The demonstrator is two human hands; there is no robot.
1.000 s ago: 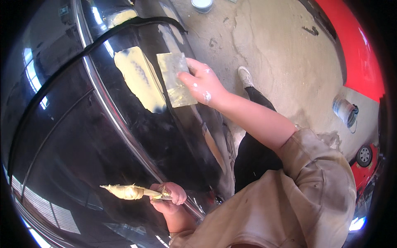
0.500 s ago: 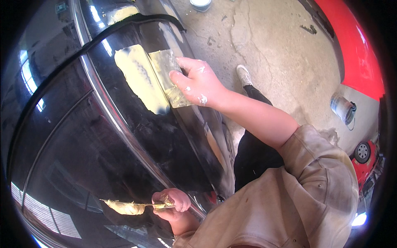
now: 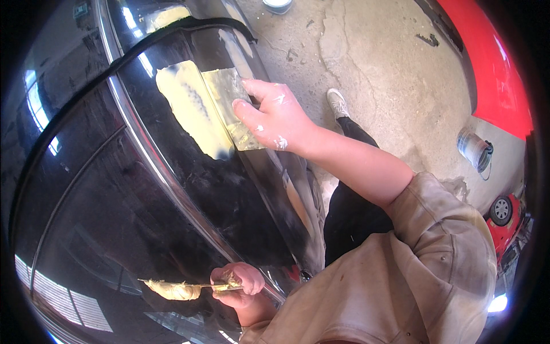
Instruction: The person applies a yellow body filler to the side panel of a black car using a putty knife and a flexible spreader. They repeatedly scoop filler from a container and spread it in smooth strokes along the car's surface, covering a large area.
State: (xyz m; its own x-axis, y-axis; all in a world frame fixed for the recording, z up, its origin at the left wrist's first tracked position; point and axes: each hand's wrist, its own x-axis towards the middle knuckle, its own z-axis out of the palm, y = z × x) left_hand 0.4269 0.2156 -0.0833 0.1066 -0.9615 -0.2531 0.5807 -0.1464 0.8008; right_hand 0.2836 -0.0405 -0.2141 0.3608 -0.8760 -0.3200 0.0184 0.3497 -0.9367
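My right hand (image 3: 276, 114) is closed on a thin, flat filler spreader (image 3: 234, 109) smeared with yellow. The spreader's edge lies along the right side of a pale yellow patch of body filler (image 3: 193, 109) on the black car panel (image 3: 229, 200). Darker spots show through the patch in its middle and at its lower end. Nearer my body, my left hand (image 3: 239, 285) grips a putty knife (image 3: 200, 284), seen nearly edge-on. A thick lump of yellow filler (image 3: 172, 290) clings to its blade. White and yellow smears mark my fingers.
A chrome strip (image 3: 152, 152) runs along the black car, and a black rubber seal (image 3: 143, 49) crosses it. Another filler patch (image 3: 169, 17) lies beyond. On the concrete floor (image 3: 378, 74) stand a bucket (image 3: 474, 150) and a pale tub (image 3: 278, 4). Red car bodywork (image 3: 492, 57) is at right.
My right hand and the spreader have shifted very slightly left, along with the view of the patch. The left hand stays in place with its putty knife.
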